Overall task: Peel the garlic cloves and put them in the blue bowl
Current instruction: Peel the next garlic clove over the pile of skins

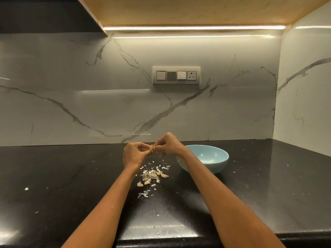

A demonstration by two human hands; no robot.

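- both hands are raised above the middle of the black bench (71,176), toward its back edge, and meet around one garlic clove (151,148).
- the left hand (133,153) has its fingers curled in and pinches the clove from the left side, thumb and fingertips closed on it.
- the right hand (169,144) comes over from the right with bent fingers and pinches the top and right side of the same clove; whether it has skin or the clove itself between its fingertips cannot be told.
- the clove is held in the air between the two hands, clear of the bench surface and just left of the blue bowl (213,161).
- the blue bowl stands upright on the bench right of the hands, nearer the back edge than the front; the right wrist and forearm cross in front of its left rim, and the part of its inside that shows is plain blue.
- a small heap of garlic cloves (152,177) lies on the bench below the hands, between the two forearms, mixed with loose bits of papery skin (144,194) that trail toward the front edge.
- tiny white flecks are scattered over the bench on both sides.
- behind the bench is a marble-patterned wall with a switch panel (176,75) on it, lit by a light strip (194,28) under the cabinet above.
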